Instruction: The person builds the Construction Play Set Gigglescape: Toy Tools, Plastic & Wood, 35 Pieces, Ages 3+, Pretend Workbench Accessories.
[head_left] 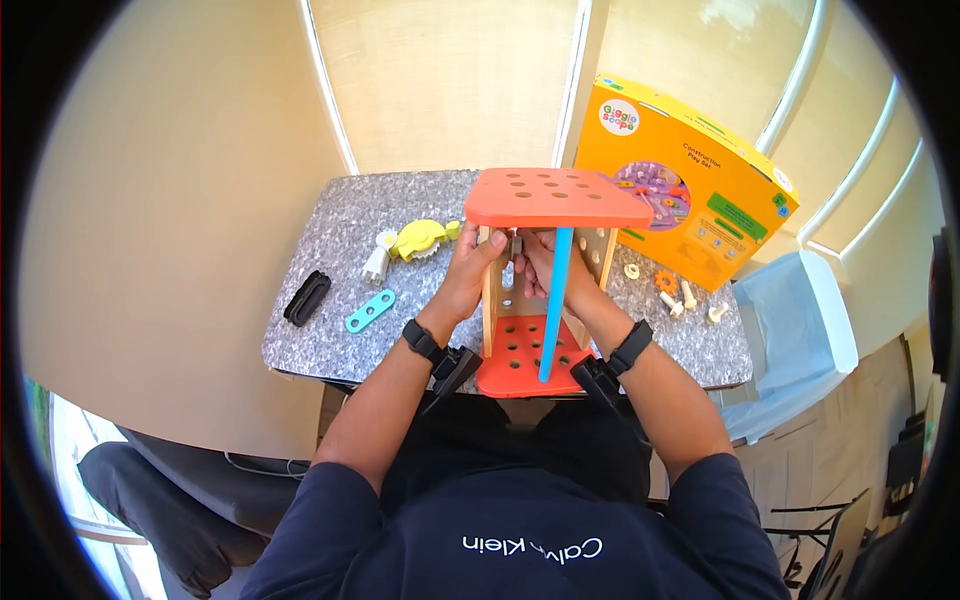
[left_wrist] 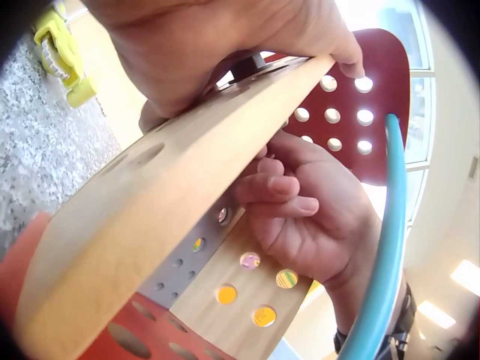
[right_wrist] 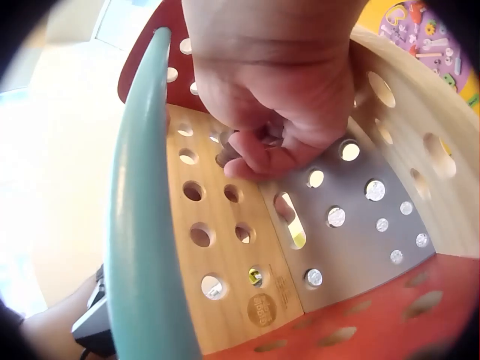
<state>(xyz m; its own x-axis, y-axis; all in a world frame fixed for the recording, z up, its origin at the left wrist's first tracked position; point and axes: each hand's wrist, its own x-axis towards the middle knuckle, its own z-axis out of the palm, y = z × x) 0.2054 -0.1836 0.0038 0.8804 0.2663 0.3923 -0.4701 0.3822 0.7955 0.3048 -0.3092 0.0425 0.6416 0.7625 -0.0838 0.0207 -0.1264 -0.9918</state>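
I had the left hand (left_wrist: 217, 37) clamped on the wooden panel (left_wrist: 161, 191); right hand (right_wrist: 277, 82) fingers bent, hold unclear.

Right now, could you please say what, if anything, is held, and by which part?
The left hand grips the left panel by its upper front edge; whether the right hand holds anything cannot be told.

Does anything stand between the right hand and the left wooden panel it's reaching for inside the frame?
Nothing visible does. The right hand is inside the frame, its curled fingers right by the left wooden panel's inner face. The blue rod stands at the open front, outside that gap.
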